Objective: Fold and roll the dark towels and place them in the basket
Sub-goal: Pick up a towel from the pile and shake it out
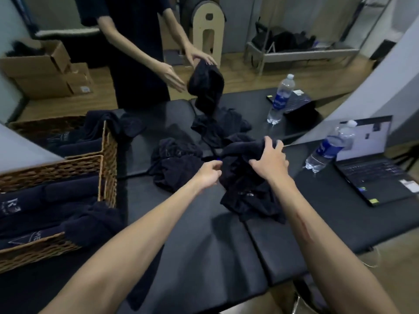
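Observation:
A crumpled dark towel [247, 191] lies on the black padded table [199, 245] in front of me. My right hand [271, 158] grips its upper edge, lifting it a little. My left hand [209, 174] is curled at the towel's left edge, pinching the fabric. Another crumpled dark towel [174, 164] lies just left of it, and a third [217, 128] further back. The wicker basket [108, 155] at the left holds several rolled dark towels [45, 200]; one dark towel [93, 223] hangs over its near corner.
Across the table a person in dark clothes holds up a dark towel [206, 87] with both hands. Two water bottles [280, 99] [327, 148] and an open laptop [371, 168] stand at the right. Cardboard boxes [45, 69] sit on the floor at back left.

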